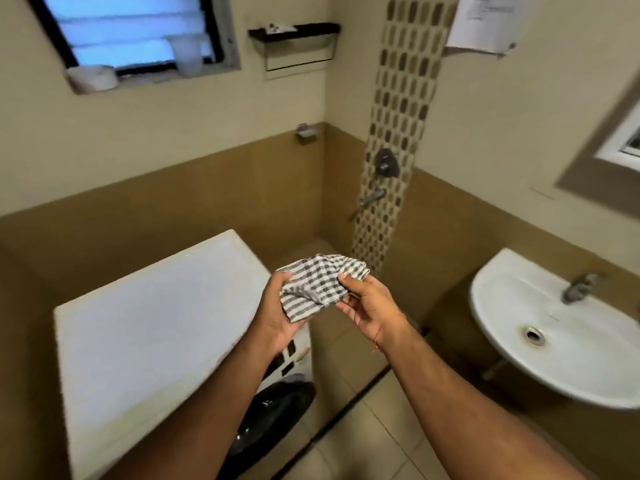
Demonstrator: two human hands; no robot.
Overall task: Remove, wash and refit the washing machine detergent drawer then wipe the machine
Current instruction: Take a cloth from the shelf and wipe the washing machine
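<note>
A grey-and-white checked cloth (pixel 317 285) is bunched up in the air between both hands. My left hand (pixel 277 315) grips its left side and my right hand (pixel 369 308) pinches its right edge. Below and to the left stands the white washing machine (pixel 149 327), its flat top bare. Its front face with the dark round door (pixel 273 417) shows under my left forearm. The detergent drawer is hidden behind my left hand and arm.
A white wall basin (pixel 540 327) with a metal tap (pixel 578 289) hangs at the right. Shower fittings (pixel 384 168) sit on the patterned tile strip in the corner. A window sill at upper left holds a plastic cup (pixel 188 55). Beige tiled floor lies between machine and basin.
</note>
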